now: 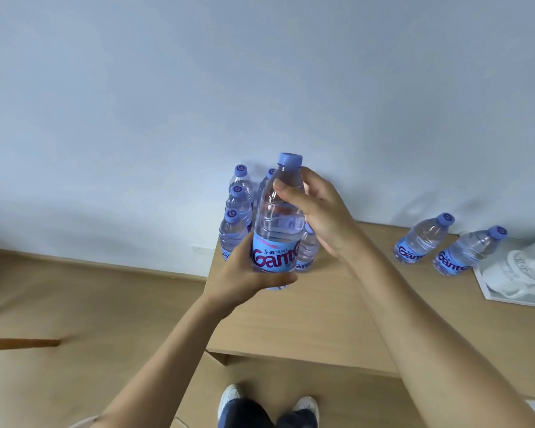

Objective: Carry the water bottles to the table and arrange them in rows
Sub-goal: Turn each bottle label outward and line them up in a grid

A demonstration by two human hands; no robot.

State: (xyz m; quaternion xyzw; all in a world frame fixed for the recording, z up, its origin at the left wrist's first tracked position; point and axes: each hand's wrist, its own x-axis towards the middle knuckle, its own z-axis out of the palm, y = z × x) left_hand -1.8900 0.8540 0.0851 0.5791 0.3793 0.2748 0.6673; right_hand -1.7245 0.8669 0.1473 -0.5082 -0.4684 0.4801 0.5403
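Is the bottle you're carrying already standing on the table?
No, the held bottle is above the table, gripped by the left hand at its base and the right hand near its neck.

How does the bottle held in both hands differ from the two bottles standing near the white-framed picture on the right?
The held bottle is lifted above the table, gripped low by the left hand and near the neck by the right hand; the two right-side bottles stand on the table, untouched. The held one is in front of the cluster by the wall; the pair stands apart, beside the picture. All share blue caps and blue labels.
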